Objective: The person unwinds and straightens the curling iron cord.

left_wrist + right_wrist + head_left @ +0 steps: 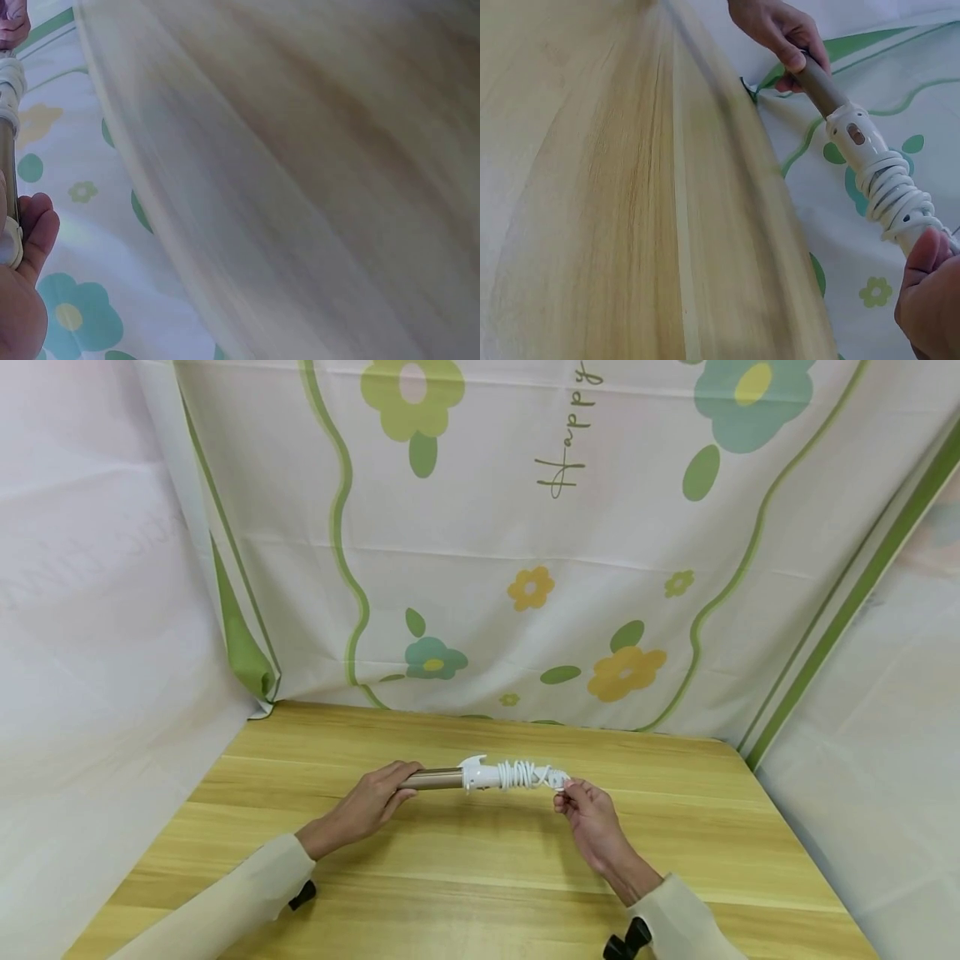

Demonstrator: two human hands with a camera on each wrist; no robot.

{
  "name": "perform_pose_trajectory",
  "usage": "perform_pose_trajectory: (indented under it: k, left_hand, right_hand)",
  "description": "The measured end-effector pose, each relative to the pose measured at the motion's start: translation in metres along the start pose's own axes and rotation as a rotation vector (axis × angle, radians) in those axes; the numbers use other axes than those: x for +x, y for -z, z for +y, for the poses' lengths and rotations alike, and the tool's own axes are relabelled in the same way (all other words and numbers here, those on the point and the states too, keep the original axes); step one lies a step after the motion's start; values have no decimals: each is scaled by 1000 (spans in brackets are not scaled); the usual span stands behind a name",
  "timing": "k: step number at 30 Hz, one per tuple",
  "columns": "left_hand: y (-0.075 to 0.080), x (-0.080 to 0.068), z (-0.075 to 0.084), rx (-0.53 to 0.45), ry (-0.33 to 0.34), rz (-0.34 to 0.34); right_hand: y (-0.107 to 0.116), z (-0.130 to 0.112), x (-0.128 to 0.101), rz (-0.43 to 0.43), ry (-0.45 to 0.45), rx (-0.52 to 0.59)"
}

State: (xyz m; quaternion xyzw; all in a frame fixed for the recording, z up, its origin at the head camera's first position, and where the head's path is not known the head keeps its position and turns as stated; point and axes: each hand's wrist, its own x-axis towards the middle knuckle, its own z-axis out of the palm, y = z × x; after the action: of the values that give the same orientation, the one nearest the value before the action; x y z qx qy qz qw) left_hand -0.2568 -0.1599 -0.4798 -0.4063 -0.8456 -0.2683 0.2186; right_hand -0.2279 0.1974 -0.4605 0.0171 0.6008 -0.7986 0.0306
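A curling iron [480, 776] with a metallic barrel [819, 84] and a white handle [859, 142] hangs level above the wooden table [480, 868]. A white cord [522, 774] is wound round the handle [894, 196]. My left hand [373, 802] grips the barrel end; its thumb [36, 225] lies beside the barrel in the left wrist view. My right hand [584, 808] pinches the cord end of the handle, fingers [928, 251] curled on it.
A flowered cloth [525, 543] hangs behind the table, and white sheets [90, 635] close in both sides. Black wrist mounts [627, 938] show near both sleeves. The table's far edge meets the cloth.
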Motion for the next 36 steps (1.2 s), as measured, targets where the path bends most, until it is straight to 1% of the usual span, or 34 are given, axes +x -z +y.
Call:
perform_pose_trajectory:
  k: [6, 10, 13, 16, 20, 22, 24, 28, 33, 36]
  left_hand:
    - [-1, -2, 0, 15, -12, 12]
    - [-3, -2, 0, 25, -15, 6]
    - [-4, -1, 0, 34, -11, -5]
    - [-3, -1, 1, 36, 4, -12]
    - [-1, -1, 2, 40, 26, -21]
    - [-1, -1, 1, 43, 33, -31]
    - [-2, -1, 1, 44, 37, -43]
    - [-1, -1, 3, 53, 40, -53]
    - [0, 0, 6, 62, 34, -40]
    - [0, 1, 6, 66, 33, -29]
  right_hand:
    - [-3, -2, 0, 32, -29, -126]
    - [-4, -4, 0, 60, -46, -210]
    - [0, -6, 1, 41, -72, -253]
    - [6, -9, 3, -7, -116, -224]
    - [11, -12, 6, -54, -158, -102]
    - [12, -13, 7, -65, -163, -78]
    - [11, -12, 7, -61, -164, -94]
    - [8, -9, 6, -17, -155, -172]
    - [3, -6, 6, 50, -129, -174]
    - [0, -6, 6, 65, -111, -205]
